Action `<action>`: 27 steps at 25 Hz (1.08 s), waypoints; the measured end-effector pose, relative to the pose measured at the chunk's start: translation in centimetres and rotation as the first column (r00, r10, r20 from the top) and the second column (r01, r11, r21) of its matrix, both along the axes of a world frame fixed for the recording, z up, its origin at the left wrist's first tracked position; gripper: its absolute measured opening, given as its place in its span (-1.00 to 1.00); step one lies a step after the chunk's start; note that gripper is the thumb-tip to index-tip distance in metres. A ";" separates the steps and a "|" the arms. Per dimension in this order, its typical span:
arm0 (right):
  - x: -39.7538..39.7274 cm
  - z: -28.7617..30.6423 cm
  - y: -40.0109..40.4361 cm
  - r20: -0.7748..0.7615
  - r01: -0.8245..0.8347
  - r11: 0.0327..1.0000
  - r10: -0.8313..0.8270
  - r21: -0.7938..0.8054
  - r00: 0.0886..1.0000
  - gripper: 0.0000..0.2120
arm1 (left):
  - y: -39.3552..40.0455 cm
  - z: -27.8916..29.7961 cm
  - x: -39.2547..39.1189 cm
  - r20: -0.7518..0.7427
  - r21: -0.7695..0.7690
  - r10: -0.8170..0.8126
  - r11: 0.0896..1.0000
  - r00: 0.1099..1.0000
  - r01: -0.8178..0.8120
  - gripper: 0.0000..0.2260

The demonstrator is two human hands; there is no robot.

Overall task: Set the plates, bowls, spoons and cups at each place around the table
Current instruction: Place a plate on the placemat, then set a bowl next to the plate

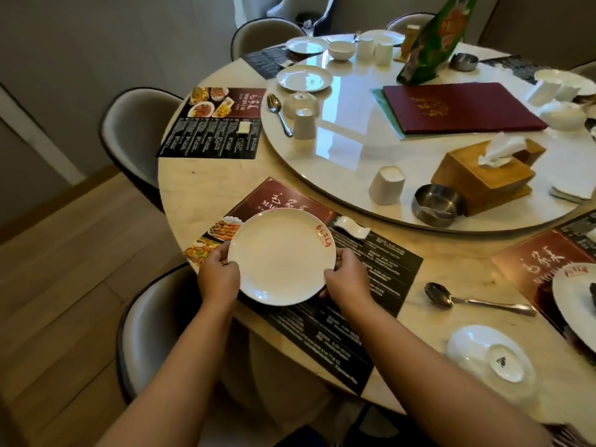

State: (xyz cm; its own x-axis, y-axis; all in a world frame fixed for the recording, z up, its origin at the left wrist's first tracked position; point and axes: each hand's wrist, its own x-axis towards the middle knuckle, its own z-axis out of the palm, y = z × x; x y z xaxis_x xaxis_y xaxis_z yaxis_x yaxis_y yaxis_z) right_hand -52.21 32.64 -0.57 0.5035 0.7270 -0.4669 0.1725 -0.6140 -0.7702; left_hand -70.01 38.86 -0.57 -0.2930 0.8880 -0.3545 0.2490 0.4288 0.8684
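Two hands hold a white plate over a place mat.

The left hand (219, 272) and the right hand (346, 279) grip the plate (280, 256) by its sides, fingers closed around the rim. The plate is over the mat (380, 269), at the near edge of the table (206, 185). A spoon (474, 300) and an upside-down bowl (488, 353) lie to the right.
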 end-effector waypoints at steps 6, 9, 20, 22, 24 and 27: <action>-2.0 -0.8 4.9 0.054 -0.111 0.994 0.109 0.022 0.993 -0.65 | 3.5 -1.1 -2.6 -0.039 -0.019 0.077 0.997 0.996 -0.078 -0.52; -2.5 -1.3 5.7 0.088 -0.131 0.991 0.128 0.020 0.988 -0.66 | 3.9 -1.7 -2.7 -0.067 -0.001 0.075 0.997 0.995 -0.075 -0.51; -1.7 0.9 1.4 -0.094 -0.019 0.993 0.031 0.120 0.995 -0.62 | -0.2 0.9 0.6 -0.152 0.260 -0.109 0.955 0.982 0.146 -0.69; -0.8 1.6 -1.3 -0.037 0.001 0.989 0.005 0.148 0.999 -0.64 | -2.1 1.5 2.8 -0.109 0.282 -0.229 0.926 0.967 0.251 -0.75; 0.6 1.8 -4.5 0.067 -0.003 0.985 -0.009 0.174 0.998 -0.68 | -4.2 1.3 5.4 -0.012 0.254 -0.390 0.889 0.921 0.380 -0.80; 3.6 1.1 -9.0 0.239 -0.010 0.979 -0.040 0.201 0.970 -0.70 | -8.0 0.9 9.4 0.093 0.195 -0.556 0.824 0.826 0.532 -0.84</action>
State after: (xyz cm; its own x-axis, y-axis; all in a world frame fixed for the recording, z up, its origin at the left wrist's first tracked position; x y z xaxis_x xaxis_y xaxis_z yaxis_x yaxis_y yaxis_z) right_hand -48.63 23.59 0.49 0.5945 0.7845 -0.1767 0.3597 -0.4560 -0.8141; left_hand -60.63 30.90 0.35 0.2963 0.9340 -0.1997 0.2735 0.1174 0.9547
